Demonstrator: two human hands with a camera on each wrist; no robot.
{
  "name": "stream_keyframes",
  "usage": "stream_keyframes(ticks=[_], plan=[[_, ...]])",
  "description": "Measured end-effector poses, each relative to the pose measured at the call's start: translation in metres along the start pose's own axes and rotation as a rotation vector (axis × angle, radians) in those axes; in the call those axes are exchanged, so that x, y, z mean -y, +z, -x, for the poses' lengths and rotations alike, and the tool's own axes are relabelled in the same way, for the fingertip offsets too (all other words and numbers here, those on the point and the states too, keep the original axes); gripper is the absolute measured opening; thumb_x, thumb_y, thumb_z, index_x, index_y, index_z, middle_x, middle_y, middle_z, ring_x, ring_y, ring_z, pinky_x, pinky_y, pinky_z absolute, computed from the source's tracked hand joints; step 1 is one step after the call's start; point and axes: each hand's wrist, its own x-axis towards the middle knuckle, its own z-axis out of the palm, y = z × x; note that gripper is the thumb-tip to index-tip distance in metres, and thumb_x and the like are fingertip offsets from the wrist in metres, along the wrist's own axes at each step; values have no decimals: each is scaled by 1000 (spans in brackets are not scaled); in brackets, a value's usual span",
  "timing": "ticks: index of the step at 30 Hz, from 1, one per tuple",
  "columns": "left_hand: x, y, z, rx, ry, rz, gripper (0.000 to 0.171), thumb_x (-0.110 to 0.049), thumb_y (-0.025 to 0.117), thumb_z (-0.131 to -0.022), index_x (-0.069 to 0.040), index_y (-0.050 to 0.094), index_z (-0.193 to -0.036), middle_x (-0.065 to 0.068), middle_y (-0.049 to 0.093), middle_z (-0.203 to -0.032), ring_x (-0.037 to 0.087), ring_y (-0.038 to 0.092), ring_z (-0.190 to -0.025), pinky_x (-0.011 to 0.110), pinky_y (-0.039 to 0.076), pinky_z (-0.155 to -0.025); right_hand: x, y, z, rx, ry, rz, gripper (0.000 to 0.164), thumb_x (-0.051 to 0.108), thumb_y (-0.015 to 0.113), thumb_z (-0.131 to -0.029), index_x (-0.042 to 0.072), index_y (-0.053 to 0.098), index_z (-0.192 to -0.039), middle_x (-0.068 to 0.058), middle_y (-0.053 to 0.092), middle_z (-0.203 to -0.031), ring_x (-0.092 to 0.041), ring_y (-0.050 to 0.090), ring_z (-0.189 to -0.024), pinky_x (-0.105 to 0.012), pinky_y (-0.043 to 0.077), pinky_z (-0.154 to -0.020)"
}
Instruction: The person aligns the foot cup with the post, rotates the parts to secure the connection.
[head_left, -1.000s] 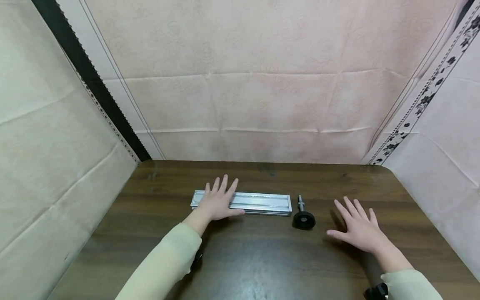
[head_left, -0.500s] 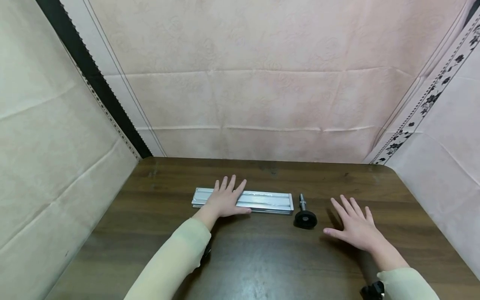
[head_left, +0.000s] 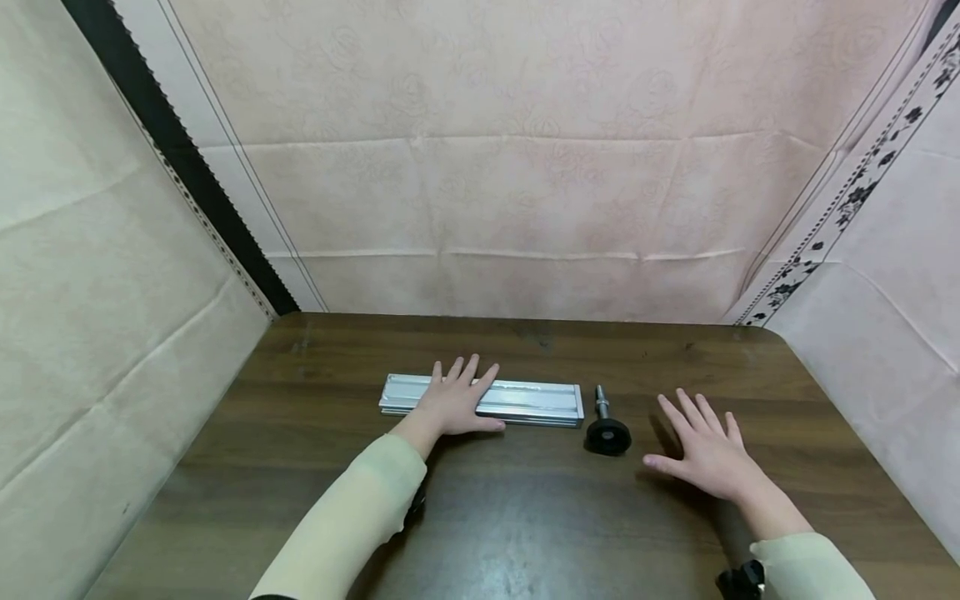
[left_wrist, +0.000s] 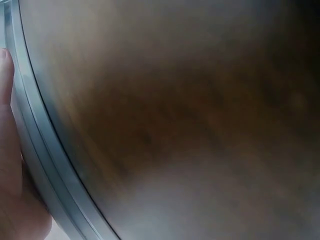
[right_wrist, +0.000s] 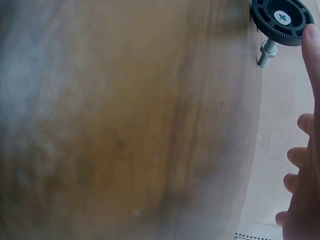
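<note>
Left hand (head_left: 448, 410) and right hand (head_left: 711, 460) splay wide; right wrist view alone shows the crosshead screw (right_wrist: 282, 17).

The bare left hand (head_left: 448, 408) hides part of the long silver grooved metal bar (head_left: 536, 401), and from here I can't tell whether its palm touches. The left wrist view blurs the brown wooden tabletop (left_wrist: 200, 120); the right one crops the bare right hand (head_left: 708, 457) and the black disc-shaped knob (right_wrist: 270, 26).

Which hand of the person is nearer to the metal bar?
Left: the left hand is over the bar; the right hand is apart from it, farther right, past the black-based bolt.
</note>
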Motion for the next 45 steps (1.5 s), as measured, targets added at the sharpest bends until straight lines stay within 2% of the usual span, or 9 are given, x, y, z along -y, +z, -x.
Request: stream_keyframes(ticks=[12,21,32,45], plan=[[1,6,-2,-48,9,-32,100,-83,39,-74,-26,14,-152,10,21,-153,33,27,-135,61,19,-102,0,-1,-2,5,4,-11,98,65,58,-79,8,20,-149,-27,15,-150,-49,11,-134,-73,4,-94],[0,6,0,-63,10,-55,93,-78,42,-78,-25,17,-151,9,28,-150,31,37,-128,57,27,-99,-1,0,-2,14,14,-11,96,65,57,-80,7,22,-149,-27,16,-149,-50,11,-134,-73,4,-94],[0,5,-1,-59,14,-71,91,-78,40,-79,-29,16,-151,6,36,-144,27,39,-124,51,30,-98,0,-2,0,10,25,-8,95,65,56,-81,7,22,-148,-28,17,-149,-50,11,-133,-73,4,-94],[0,7,-1,-88,26,-72,84,-78,42,-78,-26,36,-144,5,46,-130,25,42,-116,48,33,-92,1,0,-1,5,26,-12,95,64,56,-82,8,21,-149,-27,16,-150,-49,10,-134,-72,4,-94]])
